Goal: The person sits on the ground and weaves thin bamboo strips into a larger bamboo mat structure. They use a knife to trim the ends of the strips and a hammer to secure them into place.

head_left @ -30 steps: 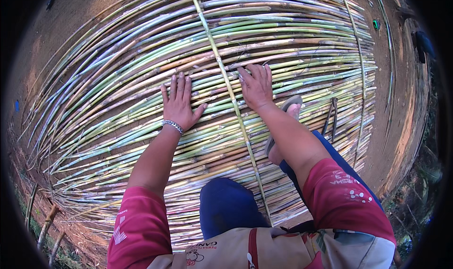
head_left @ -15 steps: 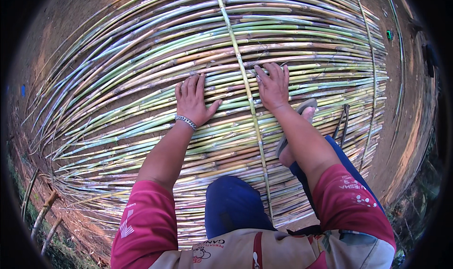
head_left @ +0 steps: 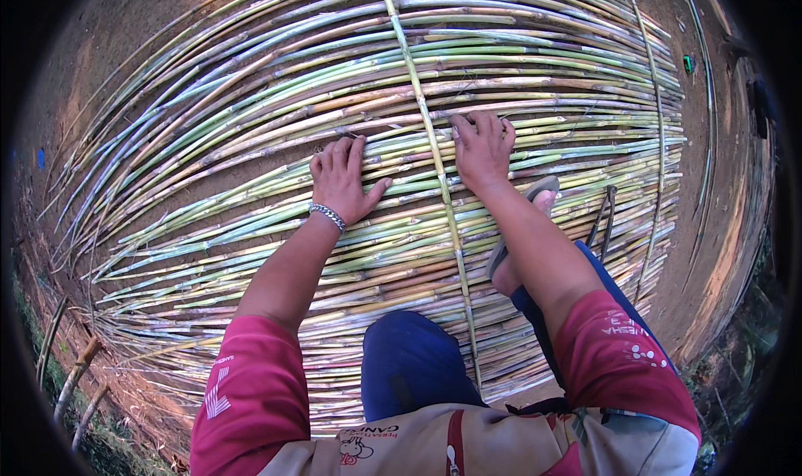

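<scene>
The bamboo mat, a wide sheet of thin green and tan canes laid side by side on bare earth, spreads out under me and fills most of the view, its far rows bending away toward the rim. My left hand lies flat on the canes with the fingers spread and open, gripping nothing, a metal bracelet at the wrist. My right hand presses down just right of the crosswise cane that runs from the top of the mat toward my knees; its fingers curl a little at the tips, and I cannot tell whether they hook under a cane or only rest on it. My right forearm hides most of my sandalled foot, so only the toe end and a bit of sole show. A dark long-handled tool lies on the mat beside my leg, too thin to identify. My blue-trousered knee covers the near edge of the mat, and the mat's left and right ends blur into the dark rim.
</scene>
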Motion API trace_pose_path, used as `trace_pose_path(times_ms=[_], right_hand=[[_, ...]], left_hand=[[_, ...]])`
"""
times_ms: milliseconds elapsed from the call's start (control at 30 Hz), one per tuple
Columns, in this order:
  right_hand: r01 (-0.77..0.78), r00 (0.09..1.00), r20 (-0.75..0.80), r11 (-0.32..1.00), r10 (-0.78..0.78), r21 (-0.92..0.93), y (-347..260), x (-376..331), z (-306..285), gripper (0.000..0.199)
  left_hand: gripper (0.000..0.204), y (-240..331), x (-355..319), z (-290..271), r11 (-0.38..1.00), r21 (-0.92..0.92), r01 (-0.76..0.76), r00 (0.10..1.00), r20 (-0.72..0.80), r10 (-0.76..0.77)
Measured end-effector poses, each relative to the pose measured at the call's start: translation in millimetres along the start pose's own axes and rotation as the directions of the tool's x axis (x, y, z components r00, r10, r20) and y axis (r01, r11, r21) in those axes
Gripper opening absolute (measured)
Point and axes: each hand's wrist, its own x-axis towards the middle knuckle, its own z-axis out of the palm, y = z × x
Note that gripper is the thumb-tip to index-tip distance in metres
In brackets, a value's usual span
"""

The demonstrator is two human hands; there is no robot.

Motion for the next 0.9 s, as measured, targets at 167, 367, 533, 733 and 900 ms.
trace_pose_path(times_ms=[167,367,533,733,900], right_hand=[[-0.011,0.996,0.086,1.0,0.01,0.01,3.3,-14.9,2.3,0.046],[0.007,0.996,0.088,0.999,-0.01,0.036,8.7,-24.5,6.7,0.049],[0.042,0.983,0.182,0.999,-0.036,-0.028,0.9,-37.9,1.7,0.052],[0.043,0.958,0.286,0.996,-0.02,-0.076,-0.5,-38.4,-7.9,0.053],[0.02,0.957,0.289,1.0,-0.025,0.019,9.5,-34.6,-13.8,0.05]], left_hand=[[0.086,2.9,-8.4,4.6,0.998,0.063,0.016,0.997,0.079,-0.021],[0.087,9.1,-1.3,-6.6,0.996,0.093,-0.004,0.984,0.176,-0.013],[0.088,7.7,-4.6,-4.5,0.99,0.138,-0.015,0.976,0.216,-0.015],[0.087,12.1,-8.3,-1.4,0.993,0.116,-0.007,0.982,0.189,-0.015],[0.085,13.6,-6.9,-3.6,0.995,0.098,0.012,0.974,0.222,-0.034]])
